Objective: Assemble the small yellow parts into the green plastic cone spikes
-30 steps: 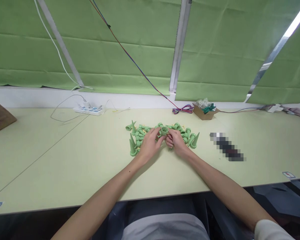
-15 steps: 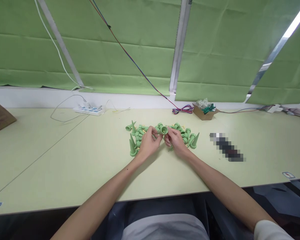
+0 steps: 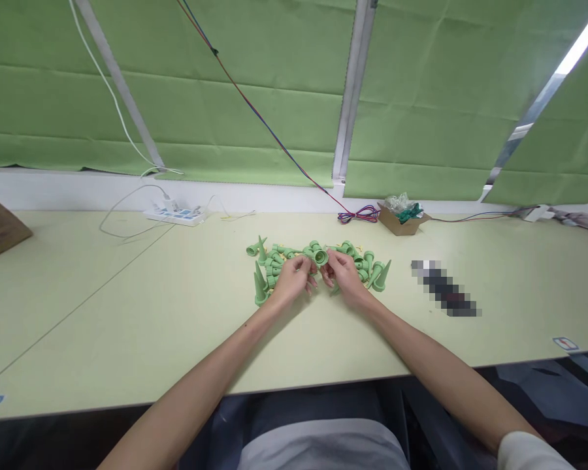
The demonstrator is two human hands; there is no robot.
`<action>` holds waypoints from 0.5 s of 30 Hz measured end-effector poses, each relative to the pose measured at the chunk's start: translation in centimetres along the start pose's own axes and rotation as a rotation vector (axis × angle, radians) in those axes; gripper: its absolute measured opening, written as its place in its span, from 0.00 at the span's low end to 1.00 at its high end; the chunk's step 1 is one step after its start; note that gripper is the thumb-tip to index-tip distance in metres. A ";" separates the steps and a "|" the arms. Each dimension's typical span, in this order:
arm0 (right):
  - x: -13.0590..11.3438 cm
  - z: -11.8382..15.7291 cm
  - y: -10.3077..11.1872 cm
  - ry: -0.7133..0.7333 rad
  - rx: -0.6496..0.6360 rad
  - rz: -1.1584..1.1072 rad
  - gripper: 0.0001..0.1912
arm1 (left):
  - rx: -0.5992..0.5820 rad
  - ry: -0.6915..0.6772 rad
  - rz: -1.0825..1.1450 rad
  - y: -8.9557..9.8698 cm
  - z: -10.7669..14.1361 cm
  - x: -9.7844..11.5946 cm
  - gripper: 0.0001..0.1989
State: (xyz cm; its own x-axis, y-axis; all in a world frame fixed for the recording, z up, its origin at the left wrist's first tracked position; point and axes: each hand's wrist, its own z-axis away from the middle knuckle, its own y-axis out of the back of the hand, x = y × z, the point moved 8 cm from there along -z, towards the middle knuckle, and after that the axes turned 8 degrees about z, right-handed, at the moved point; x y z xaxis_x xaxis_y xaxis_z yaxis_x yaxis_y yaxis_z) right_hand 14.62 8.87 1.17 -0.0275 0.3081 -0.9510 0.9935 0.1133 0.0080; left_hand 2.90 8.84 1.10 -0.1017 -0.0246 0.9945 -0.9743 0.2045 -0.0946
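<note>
While I am watching from the room, the person's right hand (image 3: 343,275) is holding a green cupped piece (image 3: 321,257) by its right side, thumb and fingers clamped on it, and its open end is facing the person. The left hand (image 3: 293,277) is hovering at the piece's nine o'clock, its thumb and forefinger drawn in close to each other; whether they are touching the piece or gripping something small, I cannot tell.

Around both hands, loose green cones and caps (image 3: 274,258) are lying on the pale table (image 3: 176,313). Some cones are standing point up, a couple at eight o'clock from the held piece and another, leaning a little, between three and four.

Farther off, a coil of wire (image 3: 357,214) is resting at one o'clock, and a small cardboard box (image 3: 402,225) is sitting at two, holding clear and dark green stuff. A white power strip (image 3: 175,215) is lying between nine and ten o'clock, and a dark, pixelated object (image 3: 445,288) is lying near three.
</note>
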 end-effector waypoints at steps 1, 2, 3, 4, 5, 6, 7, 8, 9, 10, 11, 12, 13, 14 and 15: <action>0.0 0.0 0.0 0.002 0.003 0.004 0.25 | 0.004 0.021 0.030 0.0 0.0 -0.1 0.15; 0.0 0.0 0.0 0.006 0.004 0.009 0.25 | 0.005 0.039 0.058 0.0 0.1 -0.1 0.16; -0.1 0.0 0.0 0.011 0.000 0.016 0.25 | 0.003 0.053 0.082 -0.1 0.1 -0.1 0.17; -0.1 0.0 0.0 0.019 -0.006 0.024 0.25 | -0.005 0.062 0.098 -0.1 0.1 -0.1 0.18; -0.2 0.0 -0.1 0.029 -0.014 0.033 0.25 | -0.019 0.065 0.106 -0.3 0.2 0.0 0.20; -0.3 0.0 -0.2 0.038 -0.022 0.041 0.25 | -0.035 0.065 0.109 -0.4 0.3 0.1 0.21; -0.4 0.0 -0.2 0.045 -0.028 0.048 0.25 | -0.050 0.064 0.110 -0.6 0.3 0.2 0.22; -0.4 0.0 -0.2 0.048 -0.031 0.054 0.25 | -0.062 0.066 0.113 -0.7 0.4 0.3 0.22; -0.5 0.0 -0.2 0.048 -0.033 0.058 0.25 | -0.071 0.069 0.118 -0.7 0.4 0.3 0.22; -0.5 0.0 -0.2 0.046 -0.035 0.061 0.25 | -0.076 0.073 0.125 -0.8 0.4 0.3 0.22; -0.4 0.0 -0.2 0.042 -0.038 0.065 0.25 | -0.080 0.077 0.133 -0.8 0.4 0.3 0.22; -0.4 0.0 -0.2 0.038 -0.043 0.069 0.25 | -0.085 0.081 0.141 -0.8 0.4 0.2 0.22; -0.4 0.0 -0.2 0.036 -0.048 0.074 0.25 | -0.089 0.083 0.149 -0.8 0.4 0.2 0.21; -0.3 0.0 -0.2 0.035 -0.054 0.078 0.25 | -0.091 0.084 0.157 -0.7 0.4 0.2 0.20; -0.3 0.0 -0.2 0.035 -0.058 0.082 0.25 | -0.088 0.084 0.164 -0.6 0.3 0.1 0.20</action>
State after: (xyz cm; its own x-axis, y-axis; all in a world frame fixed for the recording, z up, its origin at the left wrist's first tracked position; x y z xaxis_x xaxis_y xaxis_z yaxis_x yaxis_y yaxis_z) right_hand 14.41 8.77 1.47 0.0486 0.3517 -0.9349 0.9847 0.1401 0.1039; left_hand 3.45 8.39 1.26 -0.2371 0.0977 0.9666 -0.9241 0.2843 -0.2555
